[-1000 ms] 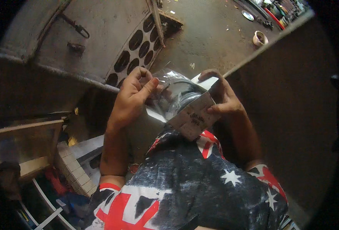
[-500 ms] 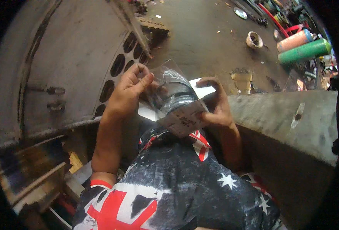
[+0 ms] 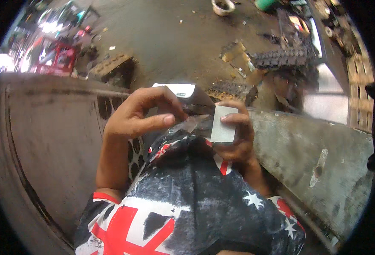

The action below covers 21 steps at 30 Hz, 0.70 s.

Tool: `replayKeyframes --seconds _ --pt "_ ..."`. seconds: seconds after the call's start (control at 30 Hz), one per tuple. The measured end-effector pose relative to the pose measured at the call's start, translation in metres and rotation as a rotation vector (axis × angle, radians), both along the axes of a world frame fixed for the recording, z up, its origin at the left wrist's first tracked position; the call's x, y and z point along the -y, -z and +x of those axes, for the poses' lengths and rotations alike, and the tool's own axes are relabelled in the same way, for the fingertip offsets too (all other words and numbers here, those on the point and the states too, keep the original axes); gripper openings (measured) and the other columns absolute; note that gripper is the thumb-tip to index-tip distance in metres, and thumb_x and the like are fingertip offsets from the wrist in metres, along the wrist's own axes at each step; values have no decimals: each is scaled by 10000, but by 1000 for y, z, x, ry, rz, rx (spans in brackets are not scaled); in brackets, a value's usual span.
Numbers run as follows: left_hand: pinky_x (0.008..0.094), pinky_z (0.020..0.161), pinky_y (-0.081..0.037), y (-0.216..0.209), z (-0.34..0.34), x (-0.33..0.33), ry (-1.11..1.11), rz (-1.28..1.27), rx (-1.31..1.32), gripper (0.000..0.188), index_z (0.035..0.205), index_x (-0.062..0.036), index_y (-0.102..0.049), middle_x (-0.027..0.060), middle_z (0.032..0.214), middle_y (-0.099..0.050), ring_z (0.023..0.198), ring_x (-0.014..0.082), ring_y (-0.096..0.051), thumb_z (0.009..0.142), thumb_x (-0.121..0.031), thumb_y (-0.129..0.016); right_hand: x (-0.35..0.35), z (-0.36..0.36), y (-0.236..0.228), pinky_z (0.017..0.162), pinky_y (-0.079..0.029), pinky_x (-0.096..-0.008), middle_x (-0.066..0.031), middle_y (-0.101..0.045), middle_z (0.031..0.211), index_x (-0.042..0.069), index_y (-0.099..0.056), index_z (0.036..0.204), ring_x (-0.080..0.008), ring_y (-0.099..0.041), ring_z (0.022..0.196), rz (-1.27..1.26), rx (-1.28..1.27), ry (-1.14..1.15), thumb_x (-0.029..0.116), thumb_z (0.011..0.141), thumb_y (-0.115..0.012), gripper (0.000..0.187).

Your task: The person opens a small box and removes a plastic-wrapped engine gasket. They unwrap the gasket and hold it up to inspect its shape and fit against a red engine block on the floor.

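Note:
A small white cardboard box (image 3: 224,126) is gripped in my right hand (image 3: 243,132), thumb lying across its pale side panel and fingers behind. Its white flap (image 3: 182,90) stands open at the far side, and the inside looks dark. Clear plastic (image 3: 190,124) shows low between my hands; the metal rings seen earlier cannot be made out. My left hand (image 3: 143,112) arches over the box's open side, index fingertip at the dark opening. Its thumb stays apart from that finger, with nothing visible between them.
A grey metal panel with round holes (image 3: 47,140) rises at my left, and a worn grey ledge (image 3: 297,148) at my right. Beyond lie greasy metal engine parts (image 3: 278,57), a white bowl (image 3: 222,7), a wooden pallet (image 3: 359,91) and a red crate (image 3: 64,57).
My view has turned to the right. The clear bag of metal rings, held up between my hands before, has gone down at the box. My left hand has let go of the bag's edge.

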<state>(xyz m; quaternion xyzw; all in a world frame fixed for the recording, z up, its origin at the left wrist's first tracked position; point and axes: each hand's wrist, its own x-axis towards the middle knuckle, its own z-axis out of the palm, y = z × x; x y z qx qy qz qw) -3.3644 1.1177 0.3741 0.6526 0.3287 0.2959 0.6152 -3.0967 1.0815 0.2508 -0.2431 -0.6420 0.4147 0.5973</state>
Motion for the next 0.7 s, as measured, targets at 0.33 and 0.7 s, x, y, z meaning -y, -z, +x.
replayKeyframes --seconds 0.33,0.7 --pt "291 647 -558 -12 44 -24 -117 252 -506 280 1069 -14 -752 81 945 -729 755 148 -719 795 31 -785 -10 18 -28 1091 -386 -596 -161 -629 1290 220 -654 1121 -368 -622 1182 251 194 247 123 582 -854 583" --pt "334 622 -554 48 24 -106 -530 406 -460 288 909 -36 -674 85 943 -692 758 232 -685 728 -119 -882 -175 -7 -45 920 -520 -422 -227 -608 1272 139 -609 1151 -374 -633 1108 42 289 -263 2 611 -776 582"
